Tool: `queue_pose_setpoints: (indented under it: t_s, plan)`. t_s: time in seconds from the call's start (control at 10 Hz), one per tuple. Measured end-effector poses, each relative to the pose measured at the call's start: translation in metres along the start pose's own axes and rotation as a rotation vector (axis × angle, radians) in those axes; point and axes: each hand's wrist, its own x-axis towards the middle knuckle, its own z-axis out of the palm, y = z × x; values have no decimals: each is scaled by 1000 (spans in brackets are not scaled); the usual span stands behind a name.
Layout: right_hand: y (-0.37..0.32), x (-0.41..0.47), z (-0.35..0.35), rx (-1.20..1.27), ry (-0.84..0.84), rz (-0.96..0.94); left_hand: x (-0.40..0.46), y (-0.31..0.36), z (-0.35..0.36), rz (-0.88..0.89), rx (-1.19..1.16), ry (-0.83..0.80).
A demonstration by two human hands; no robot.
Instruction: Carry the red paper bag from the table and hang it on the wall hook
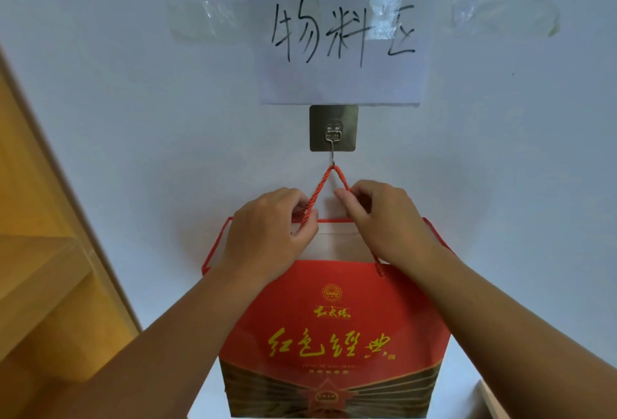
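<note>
A red paper bag [334, 335] hangs flat against a white wall [117, 118], its twisted red cord [329, 181] looped over the tip of a metal hook [333, 148] on a square adhesive plate, just below a taped paper sign [340, 34] with handwritten characters. The cord rises to a peak at the hook and spreads down in two legs, one to each hand. The left hand [267, 235] pinches the left leg between thumb and fingers; the right hand [390, 221] pinches the right leg the same way, fingers narrow and closed on the cord. Both hands sit just below the hook, about equally near it, with the bag's open mouth right under them and its body hanging straight down between the forearms. The second handle cord appears to trail down the bag's near face on the right; whether it also reaches the hook cannot be told. The hanging looks all but done: the loop seems seated, and what remains is likely to let the cord go gently so the bag's weight settles on the hook. A wooden shelf [40, 268] stands at left.
</note>
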Motion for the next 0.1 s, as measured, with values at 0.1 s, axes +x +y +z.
queue_pose_setpoints:
  t_s: [0.1]
  plan:
    - [-2, -4, -6, 85, 25, 3, -5, -2, -6, 26, 39, 32]
